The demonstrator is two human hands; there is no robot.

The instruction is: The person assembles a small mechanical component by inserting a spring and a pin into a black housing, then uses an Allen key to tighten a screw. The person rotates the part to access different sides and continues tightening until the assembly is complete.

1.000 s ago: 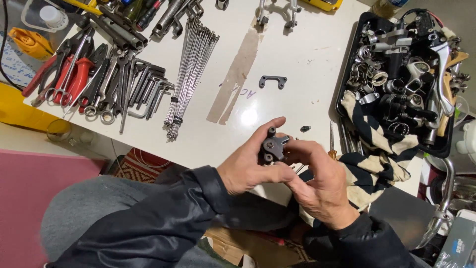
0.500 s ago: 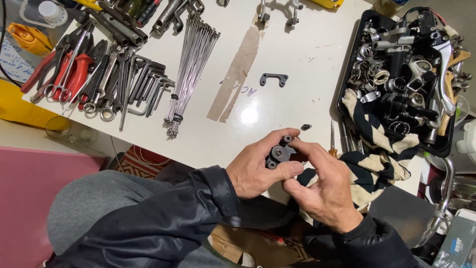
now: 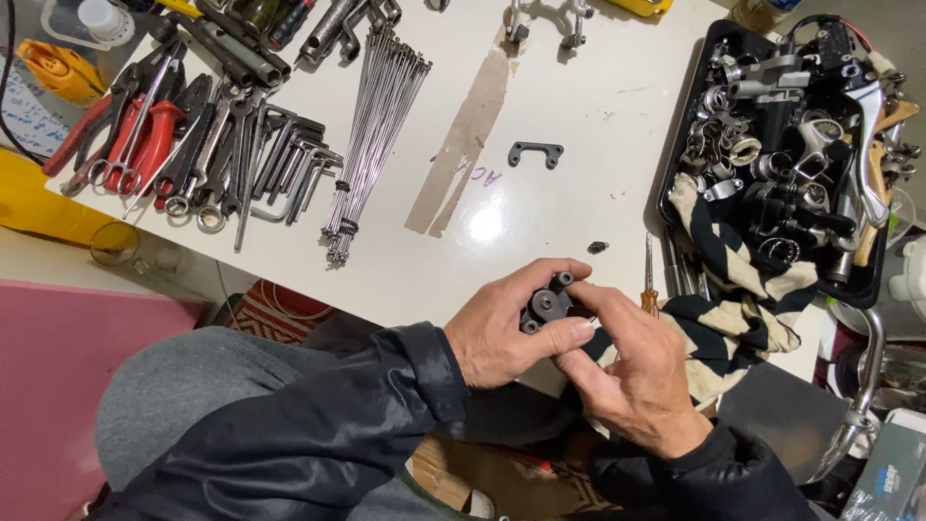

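Left hand (image 3: 502, 333) and right hand (image 3: 632, 381), fingers of both grasping a small black metal part (image 3: 543, 307) at the near edge of the white counter (image 3: 579, 135). Striped cloth (image 3: 743, 289) and screwdriver (image 3: 649, 280) just right. Beyond, black tray (image 3: 675, 145) full of metal parts; spoke bundle (image 3: 371, 125) and wrenches (image 3: 241, 154) left.

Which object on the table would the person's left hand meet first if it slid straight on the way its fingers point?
Probably the screwdriver lying beside the striped cloth. The left hand, in a grip on the small black part, points right; depth is hard to judge.
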